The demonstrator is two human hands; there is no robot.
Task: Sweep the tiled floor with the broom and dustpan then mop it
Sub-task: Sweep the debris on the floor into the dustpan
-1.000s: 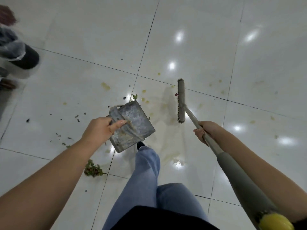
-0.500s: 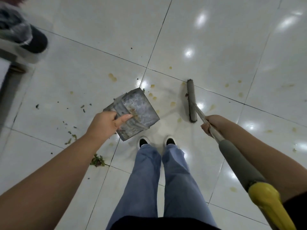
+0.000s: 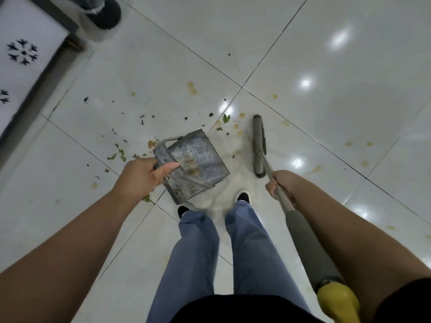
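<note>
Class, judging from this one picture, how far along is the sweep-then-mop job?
Done: little that shows; the dustpan holds only some residue. In hand: the left hand grips the dustpan and the right hand grips the broom handle. Left: green scraps and yellowish stains lie on the tiled floor, and no mop shows.

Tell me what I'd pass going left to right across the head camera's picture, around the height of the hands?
Patterned white panel → scattered green scraps → left hand gripping the metal dustpan → broom head → right hand on the broom's handle → yellowish stains.
</note>
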